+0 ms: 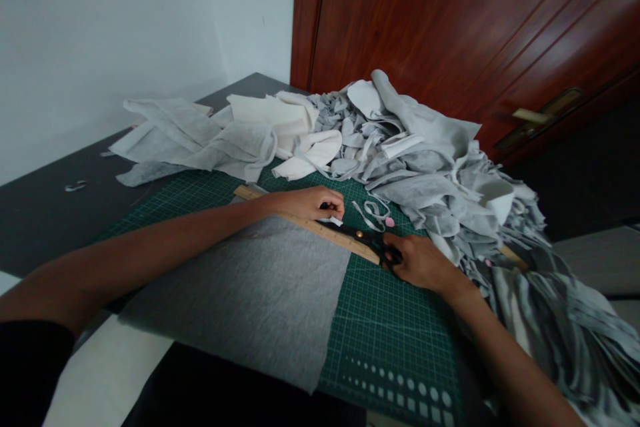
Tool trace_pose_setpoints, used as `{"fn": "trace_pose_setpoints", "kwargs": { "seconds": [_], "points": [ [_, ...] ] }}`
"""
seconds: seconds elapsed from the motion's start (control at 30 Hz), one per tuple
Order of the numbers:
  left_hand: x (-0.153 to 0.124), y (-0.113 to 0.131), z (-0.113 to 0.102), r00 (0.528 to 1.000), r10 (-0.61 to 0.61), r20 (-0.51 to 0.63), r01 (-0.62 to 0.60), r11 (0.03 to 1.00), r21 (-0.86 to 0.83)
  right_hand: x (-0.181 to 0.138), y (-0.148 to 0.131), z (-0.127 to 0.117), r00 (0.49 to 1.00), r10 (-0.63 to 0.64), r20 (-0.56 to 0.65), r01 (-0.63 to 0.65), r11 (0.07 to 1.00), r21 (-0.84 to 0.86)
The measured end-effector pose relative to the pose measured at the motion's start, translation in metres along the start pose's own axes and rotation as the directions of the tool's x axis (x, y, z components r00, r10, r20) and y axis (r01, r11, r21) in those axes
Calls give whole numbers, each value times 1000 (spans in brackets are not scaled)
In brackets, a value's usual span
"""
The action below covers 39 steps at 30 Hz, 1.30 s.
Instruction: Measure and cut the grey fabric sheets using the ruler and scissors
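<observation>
The cutting mat [395,320] is dark green with a pale grid and white squares and dots. A plain grey felt sheet [260,293] lies on it. The scissors [367,240] are black, the ruler [310,223] light wood. The scrap heap [415,153] is grey and white; the bench [40,213] is charcoal.

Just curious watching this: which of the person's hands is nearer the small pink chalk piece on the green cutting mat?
The right hand, gripping black scissors, sits just below the pink chalk piece. The left hand rests farther left on the wooden ruler.
</observation>
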State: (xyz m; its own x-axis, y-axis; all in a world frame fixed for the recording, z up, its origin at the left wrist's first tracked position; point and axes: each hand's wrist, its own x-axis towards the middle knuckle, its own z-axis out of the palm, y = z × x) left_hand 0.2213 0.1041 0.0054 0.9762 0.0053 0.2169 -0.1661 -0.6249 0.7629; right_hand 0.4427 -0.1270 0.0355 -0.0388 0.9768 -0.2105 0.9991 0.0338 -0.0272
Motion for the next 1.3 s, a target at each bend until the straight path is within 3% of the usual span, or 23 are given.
{"fn": "trace_pose_setpoints", "kwargs": {
  "seconds": [1.1, 1.3],
  "points": [
    [1, -2, 1, 1000, 7, -27, -6, 1000, 9, 0, 0, -1, 1000, 13, 12, -14, 998, 65],
    [0, -3, 1, 999, 19, -26, -19, 1000, 9, 0, 2, -2, 999, -35, -4, 35, 994, 105]
  ]
}}
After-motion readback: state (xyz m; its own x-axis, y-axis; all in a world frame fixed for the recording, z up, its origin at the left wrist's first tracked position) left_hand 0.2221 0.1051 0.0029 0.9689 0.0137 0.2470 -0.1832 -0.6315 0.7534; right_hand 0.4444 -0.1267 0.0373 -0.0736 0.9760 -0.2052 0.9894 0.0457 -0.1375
